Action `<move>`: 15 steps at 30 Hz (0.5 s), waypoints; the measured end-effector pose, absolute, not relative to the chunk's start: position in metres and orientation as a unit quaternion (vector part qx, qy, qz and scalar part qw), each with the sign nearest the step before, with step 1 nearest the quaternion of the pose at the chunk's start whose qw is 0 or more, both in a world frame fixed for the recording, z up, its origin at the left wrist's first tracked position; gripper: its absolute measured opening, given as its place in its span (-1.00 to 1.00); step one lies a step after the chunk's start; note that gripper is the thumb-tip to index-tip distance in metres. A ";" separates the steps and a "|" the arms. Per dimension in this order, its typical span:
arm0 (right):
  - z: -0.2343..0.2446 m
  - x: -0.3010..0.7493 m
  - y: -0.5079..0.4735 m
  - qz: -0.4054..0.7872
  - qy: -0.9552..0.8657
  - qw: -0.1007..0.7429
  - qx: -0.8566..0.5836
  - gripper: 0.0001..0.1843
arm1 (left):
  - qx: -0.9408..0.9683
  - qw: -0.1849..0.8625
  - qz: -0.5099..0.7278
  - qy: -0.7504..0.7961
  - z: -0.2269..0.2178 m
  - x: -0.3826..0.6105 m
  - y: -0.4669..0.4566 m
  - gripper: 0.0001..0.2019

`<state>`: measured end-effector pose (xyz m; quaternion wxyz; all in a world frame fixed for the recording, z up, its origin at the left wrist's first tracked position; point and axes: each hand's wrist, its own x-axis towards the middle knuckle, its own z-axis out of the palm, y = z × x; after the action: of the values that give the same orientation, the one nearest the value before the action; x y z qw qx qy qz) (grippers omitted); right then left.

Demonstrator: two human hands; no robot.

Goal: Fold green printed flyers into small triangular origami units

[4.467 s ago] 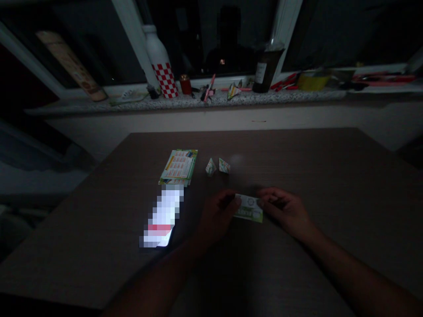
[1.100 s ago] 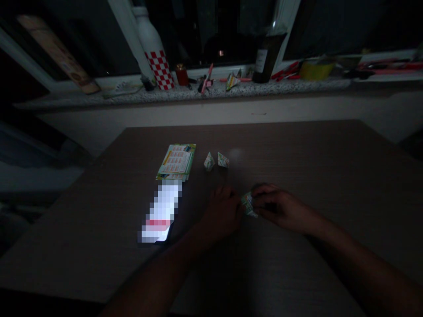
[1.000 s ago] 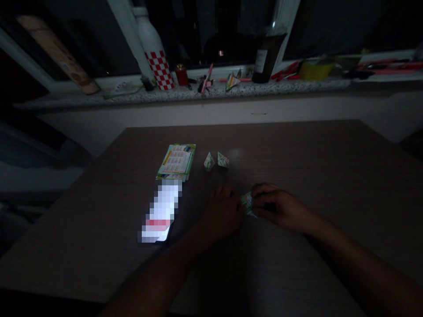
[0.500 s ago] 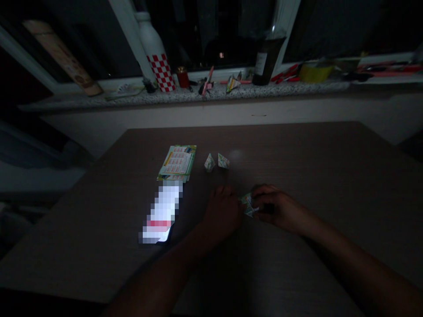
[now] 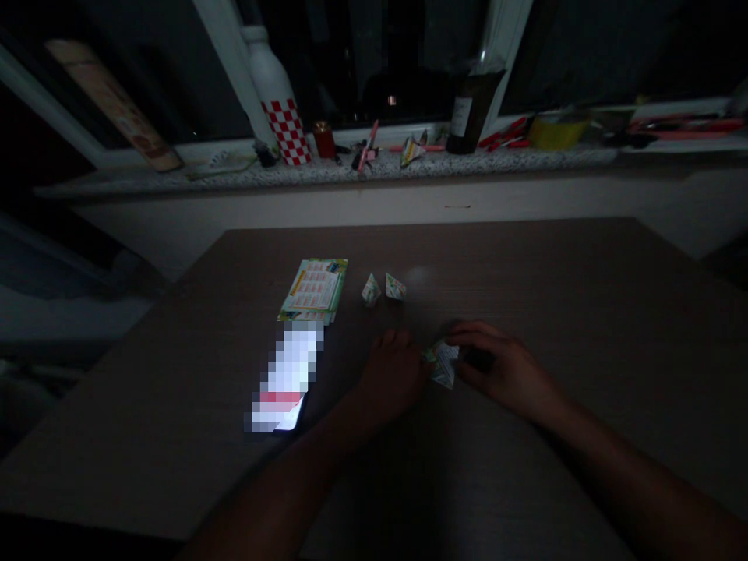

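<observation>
In dim light, a small folded piece of green-and-white printed paper (image 5: 442, 363) lies on the brown table (image 5: 584, 312) between both hands. My left hand (image 5: 393, 378) is closed and pinches the paper's left edge. My right hand (image 5: 501, 366) curls over the paper's right side, its fingers pressing on it. Two small folded paper cones (image 5: 383, 289) stand just beyond the hands, apart from them.
A stack of printed paper sheets (image 5: 314, 289) lies left of the cones, and a lit phone (image 5: 286, 379) lies below it. The stone windowsill (image 5: 351, 167) behind holds a checkered white bottle (image 5: 279, 105), a dark bottle (image 5: 471, 109), a red can and pens.
The flat paper strip of several seconds ago is now folded into a small compact shape. Over the last second my right fingers shifted over it; both hands stayed in place.
</observation>
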<state>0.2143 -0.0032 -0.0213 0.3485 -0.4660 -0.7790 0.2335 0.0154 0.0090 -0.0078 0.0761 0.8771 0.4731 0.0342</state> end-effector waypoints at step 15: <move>-0.017 0.206 -0.005 0.242 -0.793 0.351 -0.436 -0.76 | 0.884 0.058 0.007 0.464 -0.002 0.018 0.009 -0.70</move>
<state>0.2063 -0.0055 -0.0169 0.3514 -0.4357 -0.7927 0.2415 0.0178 0.0089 -0.0020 0.0577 0.8840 0.4639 0.0071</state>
